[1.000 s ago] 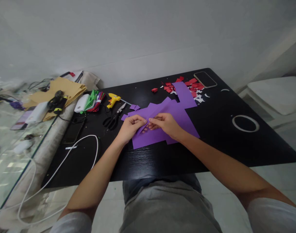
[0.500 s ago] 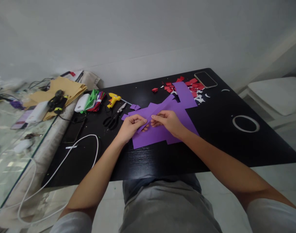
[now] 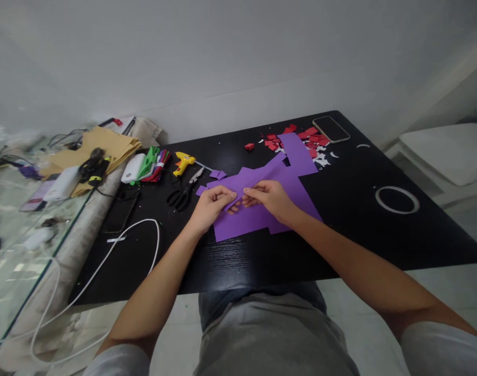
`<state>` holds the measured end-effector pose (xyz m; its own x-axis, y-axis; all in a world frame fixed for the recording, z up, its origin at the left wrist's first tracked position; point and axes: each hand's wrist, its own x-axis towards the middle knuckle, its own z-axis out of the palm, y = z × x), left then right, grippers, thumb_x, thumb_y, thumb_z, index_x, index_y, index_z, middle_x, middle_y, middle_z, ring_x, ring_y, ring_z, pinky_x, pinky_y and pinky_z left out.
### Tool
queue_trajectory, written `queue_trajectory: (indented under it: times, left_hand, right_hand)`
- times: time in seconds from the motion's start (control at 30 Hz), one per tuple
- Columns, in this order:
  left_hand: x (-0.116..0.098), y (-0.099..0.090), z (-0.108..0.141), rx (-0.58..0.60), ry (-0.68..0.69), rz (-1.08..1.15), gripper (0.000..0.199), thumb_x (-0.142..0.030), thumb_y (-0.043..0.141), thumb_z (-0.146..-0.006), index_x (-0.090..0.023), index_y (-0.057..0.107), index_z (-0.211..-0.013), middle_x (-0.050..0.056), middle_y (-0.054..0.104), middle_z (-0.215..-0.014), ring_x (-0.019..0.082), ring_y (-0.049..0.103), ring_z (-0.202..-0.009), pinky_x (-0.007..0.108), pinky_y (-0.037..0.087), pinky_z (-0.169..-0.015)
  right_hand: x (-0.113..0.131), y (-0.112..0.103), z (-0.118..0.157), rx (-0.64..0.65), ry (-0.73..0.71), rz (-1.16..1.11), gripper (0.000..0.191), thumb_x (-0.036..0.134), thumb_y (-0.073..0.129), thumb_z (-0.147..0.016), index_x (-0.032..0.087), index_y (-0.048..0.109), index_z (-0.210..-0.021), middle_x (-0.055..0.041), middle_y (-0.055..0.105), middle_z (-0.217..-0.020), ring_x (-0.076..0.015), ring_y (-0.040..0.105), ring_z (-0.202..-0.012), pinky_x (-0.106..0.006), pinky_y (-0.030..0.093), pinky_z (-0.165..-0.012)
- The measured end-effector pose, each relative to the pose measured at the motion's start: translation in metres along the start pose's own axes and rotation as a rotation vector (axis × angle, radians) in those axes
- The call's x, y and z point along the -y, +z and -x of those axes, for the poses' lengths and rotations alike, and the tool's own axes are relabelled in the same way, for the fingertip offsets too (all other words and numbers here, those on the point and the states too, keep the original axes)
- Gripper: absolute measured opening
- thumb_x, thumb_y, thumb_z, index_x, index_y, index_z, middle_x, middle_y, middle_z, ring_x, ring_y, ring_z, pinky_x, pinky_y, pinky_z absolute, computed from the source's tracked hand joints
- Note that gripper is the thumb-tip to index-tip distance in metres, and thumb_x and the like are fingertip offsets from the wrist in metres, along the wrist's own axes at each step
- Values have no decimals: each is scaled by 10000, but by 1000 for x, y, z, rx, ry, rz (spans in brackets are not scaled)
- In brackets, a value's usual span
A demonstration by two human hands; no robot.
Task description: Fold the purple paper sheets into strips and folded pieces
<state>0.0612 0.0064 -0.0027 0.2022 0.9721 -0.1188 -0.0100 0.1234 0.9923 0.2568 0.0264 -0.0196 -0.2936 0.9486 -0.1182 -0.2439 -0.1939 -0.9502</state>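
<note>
My left hand point(image 3: 215, 204) pinches the lower left end of a purple paper strip point(image 3: 267, 171). Close beside it, my right hand point(image 3: 269, 198) has its thumb and fingers pressed on the same strip, which slants up to the right. Beneath both hands lie larger purple sheets point(image 3: 238, 225) on the black table point(image 3: 230, 266). Another purple piece point(image 3: 297, 154) lies behind them at the right. Small purple pieces point(image 3: 217, 174) rest past my left hand, near the black scissors point(image 3: 186, 190) and a yellow glue gun point(image 3: 182, 163).
Red paper pieces point(image 3: 314, 138) and white scraps lie at the back right beside a phone point(image 3: 331, 129). A white ring point(image 3: 397, 200) is on the right. At the left are a dark phone point(image 3: 121, 211), a white cable point(image 3: 157, 237), green bundles point(image 3: 149, 163) and brown paper point(image 3: 105, 141).
The view has shifted slightly. Both hands keep their hold on the purple strip, with only a slight change in the strip's tilt.
</note>
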Motion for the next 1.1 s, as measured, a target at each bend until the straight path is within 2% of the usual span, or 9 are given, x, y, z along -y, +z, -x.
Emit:
queue_trajectory:
  times: [0.37, 0.87, 1.1]
  left_hand:
    - [1, 0, 0, -14, 11, -1, 399, -489, 899, -721, -147, 709, -799, 55, 754, -708, 178, 726, -627, 305, 604, -631]
    - [2, 1, -1, -28, 50, 11, 362, -453, 899, -730, -145, 720, -796, 43, 750, -676, 157, 703, -590, 284, 597, -602]
    - [4, 2, -1, -20, 51, -7, 341, -438, 881, -749, -139, 727, -810, 37, 738, -655, 155, 703, -581, 275, 597, -588]
  right_hand:
    - [0, -2, -1, -5, -21, 16, 331, 450, 927, -704, 174, 747, -729, -81, 788, -785, -207, 759, -690, -422, 667, -797]
    - [-2, 0, -1, 0, -4, -14, 366, 468, 947, -673, 169, 743, -725, -67, 792, -764, -191, 754, -668, -374, 667, -760]
    - [-7, 5, 2, 46, 20, -4, 364, 470, 940, -679, 158, 769, -760, -65, 794, -771, -186, 758, -681, -367, 661, -774]
